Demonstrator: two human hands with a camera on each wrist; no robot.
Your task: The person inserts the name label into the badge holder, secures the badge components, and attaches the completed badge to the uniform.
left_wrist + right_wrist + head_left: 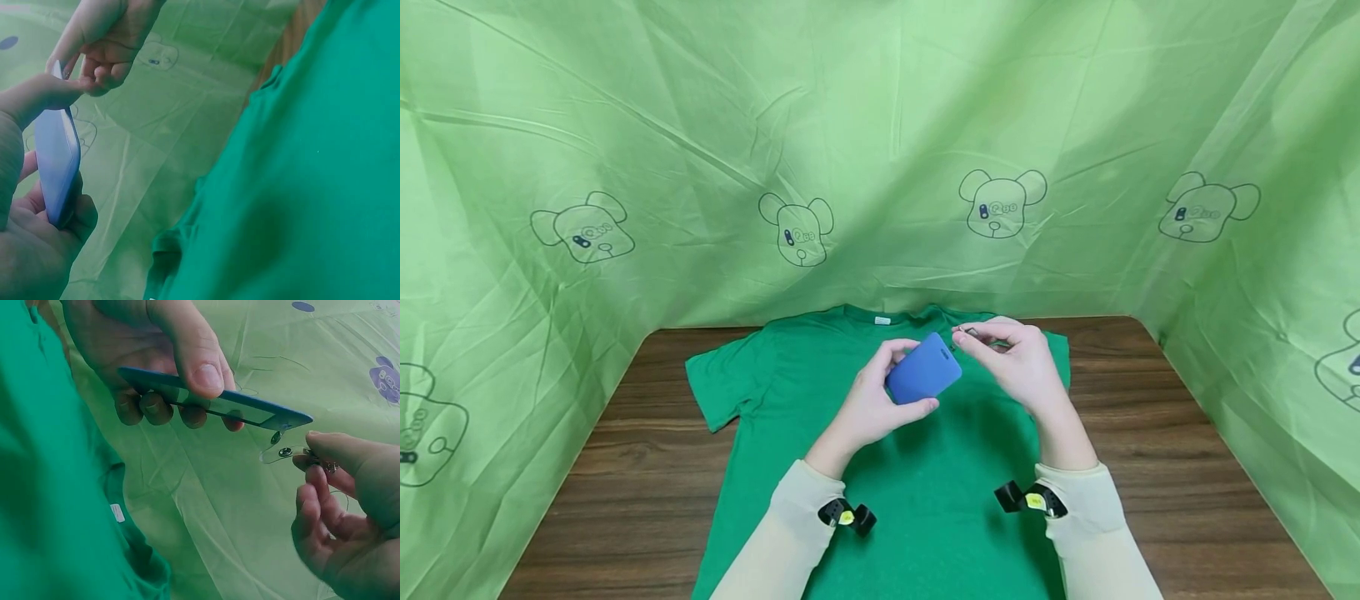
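A green T-shirt (pixel 925 483) lies flat on the wooden table (pixel 625 467), neck toward the back. Above its chest my left hand (pixel 868 404) grips a blue badge holder (pixel 923 368) between thumb and curled fingers. The same blue badge holder (pixel 219 400) shows edge-on in the right wrist view and again as the badge holder (pixel 57 165) in the left wrist view. My right hand (pixel 1015 358) pinches a small metal clip (pixel 972 332) at the holder's top corner. A clear strap with a snap (pixel 282 452) joins the clip (pixel 326 465) to the holder.
Green cloth with printed bear heads (pixel 1000 204) walls in the table at the back and both sides. Bare wood (pixel 1165 433) shows left and right of the shirt. A white label (pixel 882 320) sits in the shirt's collar.
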